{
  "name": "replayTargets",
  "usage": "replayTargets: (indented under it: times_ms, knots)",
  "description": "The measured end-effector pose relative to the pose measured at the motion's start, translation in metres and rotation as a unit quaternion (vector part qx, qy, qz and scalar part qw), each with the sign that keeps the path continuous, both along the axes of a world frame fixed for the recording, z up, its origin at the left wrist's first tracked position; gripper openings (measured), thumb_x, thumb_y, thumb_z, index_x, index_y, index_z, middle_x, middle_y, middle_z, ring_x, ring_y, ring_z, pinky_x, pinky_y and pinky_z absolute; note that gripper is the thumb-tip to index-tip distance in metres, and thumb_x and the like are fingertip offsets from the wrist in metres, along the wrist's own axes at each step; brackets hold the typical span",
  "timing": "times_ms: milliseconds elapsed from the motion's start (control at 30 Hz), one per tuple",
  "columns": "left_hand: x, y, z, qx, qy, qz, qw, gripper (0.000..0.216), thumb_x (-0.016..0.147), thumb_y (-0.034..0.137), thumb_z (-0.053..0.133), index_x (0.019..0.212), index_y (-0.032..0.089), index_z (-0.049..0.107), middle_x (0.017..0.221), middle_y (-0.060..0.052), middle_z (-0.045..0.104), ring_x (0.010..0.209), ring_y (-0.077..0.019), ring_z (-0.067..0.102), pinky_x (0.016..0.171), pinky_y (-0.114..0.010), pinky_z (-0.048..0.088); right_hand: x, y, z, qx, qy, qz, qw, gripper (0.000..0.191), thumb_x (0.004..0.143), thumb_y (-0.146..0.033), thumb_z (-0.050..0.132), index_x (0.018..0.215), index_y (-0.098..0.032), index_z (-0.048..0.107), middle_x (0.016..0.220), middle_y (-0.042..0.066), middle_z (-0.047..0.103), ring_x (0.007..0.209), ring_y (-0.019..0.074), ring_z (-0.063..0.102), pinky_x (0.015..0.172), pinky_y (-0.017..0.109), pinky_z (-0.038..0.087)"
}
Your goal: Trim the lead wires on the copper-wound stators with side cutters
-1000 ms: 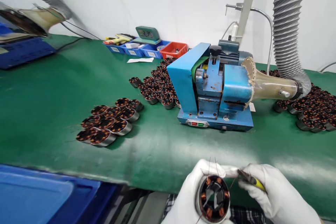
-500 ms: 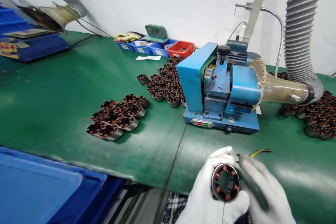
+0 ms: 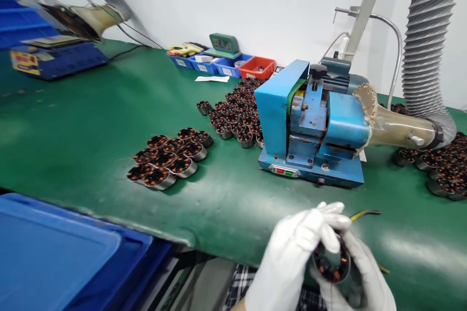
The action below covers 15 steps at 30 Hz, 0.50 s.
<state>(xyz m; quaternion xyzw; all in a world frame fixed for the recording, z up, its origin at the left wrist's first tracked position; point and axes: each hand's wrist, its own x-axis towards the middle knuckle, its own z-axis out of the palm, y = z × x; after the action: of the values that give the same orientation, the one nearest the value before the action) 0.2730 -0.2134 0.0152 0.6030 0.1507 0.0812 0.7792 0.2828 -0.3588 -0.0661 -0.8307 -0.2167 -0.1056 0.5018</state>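
Observation:
Both my hands wear white gloves at the bottom edge, in front of the green bench. My left hand [image 3: 292, 252] wraps over a round motor stator [image 3: 331, 263] with copper windings. My right hand [image 3: 359, 272] cups the same stator from below and the right. A yellow-handled tool [image 3: 365, 214] lies on the green mat just beyond my fingers, touched by neither hand. The stator is partly hidden by my fingers.
A blue bench machine [image 3: 310, 126] with a grey ribbed hose [image 3: 426, 43] stands ahead. Groups of stators lie at left [image 3: 168, 158], behind [image 3: 237, 112] and at right [image 3: 445, 165]. Small bins [image 3: 233, 65] line the wall. A blue crate [image 3: 62, 257] sits lower left.
The tool left my right hand and now lies on the mat. Both hands closed around the stator, my left fingers folding over its top. The view shifted slightly left.

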Motion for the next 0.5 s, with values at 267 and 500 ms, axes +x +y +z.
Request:
replayTargets:
  times_ms: [267, 500]
  knots:
    - [0.005, 0.007, -0.009, 0.019, 0.086, 0.012, 0.996, 0.006, 0.067, 0.017, 0.070, 0.071, 0.020, 0.072, 0.080, 0.000, 0.074, 0.083, -0.0192, 0.067, 0.079, -0.025, 0.052, 0.004, 0.003, 0.002, 0.019, -0.024, -0.042, 0.999, 0.054, 0.074, -0.028, 0.071, 0.124, -0.025, 0.051, 0.120, 0.013, 0.060, 0.105, 0.0352, 0.059, 0.085, 0.052, 0.052]
    - [0.007, -0.001, -0.005, -0.074, 0.029, 0.198, 0.977, 0.012, 0.063, 0.024, 0.072, 0.074, 0.020, 0.073, 0.079, -0.002, 0.074, 0.078, -0.0186, 0.066, 0.077, -0.028, 0.053, 0.005, 0.002, 0.002, 0.007, -0.034, -0.057, 0.998, 0.050, 0.077, -0.033, 0.067, 0.123, -0.023, 0.051, 0.117, 0.015, 0.061, 0.100, 0.0336, 0.061, 0.078, 0.049, 0.055]
